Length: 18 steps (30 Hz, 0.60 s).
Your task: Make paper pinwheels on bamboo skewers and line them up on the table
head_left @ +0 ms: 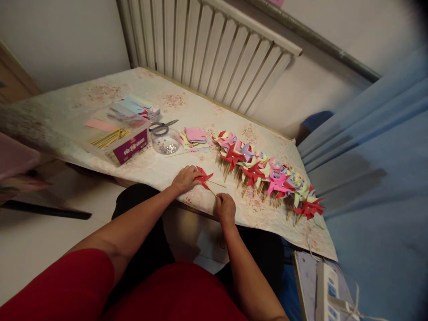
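Note:
My left hand (186, 179) presses on a red paper pinwheel (203, 176) lying on the table's near edge. My right hand (225, 208) pinches the lower end of the thin wooden stick (211, 191) that runs up under that pinwheel. A second loose stick (219, 183) lies just beyond it. To the right, a long row of finished pinwheels (267, 171) in red, pink, yellow and purple stretches along the table.
On the floral tablecloth (100, 93) stand a clear plastic box (129, 142) with wooden sticks, a small round dish (166, 141) of shiny bits, scissors (163, 127) and cut paper squares (195, 136). A radiator (214, 49) is behind; a power strip (329, 285) lies bottom right.

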### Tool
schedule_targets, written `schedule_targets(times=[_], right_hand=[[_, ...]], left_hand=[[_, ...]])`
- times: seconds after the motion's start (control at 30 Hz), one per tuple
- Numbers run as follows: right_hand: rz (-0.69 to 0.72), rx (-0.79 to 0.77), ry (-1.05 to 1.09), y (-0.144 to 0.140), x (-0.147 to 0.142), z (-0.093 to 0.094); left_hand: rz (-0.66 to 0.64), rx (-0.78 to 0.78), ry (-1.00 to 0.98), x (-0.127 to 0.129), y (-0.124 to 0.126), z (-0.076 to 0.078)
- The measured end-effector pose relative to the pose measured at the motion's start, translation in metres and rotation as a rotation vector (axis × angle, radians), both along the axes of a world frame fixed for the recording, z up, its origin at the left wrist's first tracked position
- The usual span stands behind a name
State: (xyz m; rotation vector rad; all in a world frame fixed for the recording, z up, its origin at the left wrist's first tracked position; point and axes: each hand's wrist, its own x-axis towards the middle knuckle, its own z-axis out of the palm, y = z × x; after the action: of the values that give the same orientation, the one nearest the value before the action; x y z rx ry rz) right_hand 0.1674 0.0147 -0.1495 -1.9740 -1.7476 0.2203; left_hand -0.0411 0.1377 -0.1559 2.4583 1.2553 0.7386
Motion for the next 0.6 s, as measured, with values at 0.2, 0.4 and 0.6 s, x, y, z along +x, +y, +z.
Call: schedule_targets(times=[0.2,0.4,0.6], right_hand=[[-0.011,0.001,-0.017,0.0019,-0.0029,0.0005],[-0.014,0.004,-0.029,0.0047,-0.0053,0.0015],[-0.008,-0.009,-0.017,0.0051,-0.005,0.0022]], left_hand=[[0.009,0.014,0.034,0.0006,-0.0009,0.0007],[0.006,0.005,0.023,0.0009,-0.0014,0.0024],[0.013,0.006,0.032,0.0019,-0.0016,0.0035]])
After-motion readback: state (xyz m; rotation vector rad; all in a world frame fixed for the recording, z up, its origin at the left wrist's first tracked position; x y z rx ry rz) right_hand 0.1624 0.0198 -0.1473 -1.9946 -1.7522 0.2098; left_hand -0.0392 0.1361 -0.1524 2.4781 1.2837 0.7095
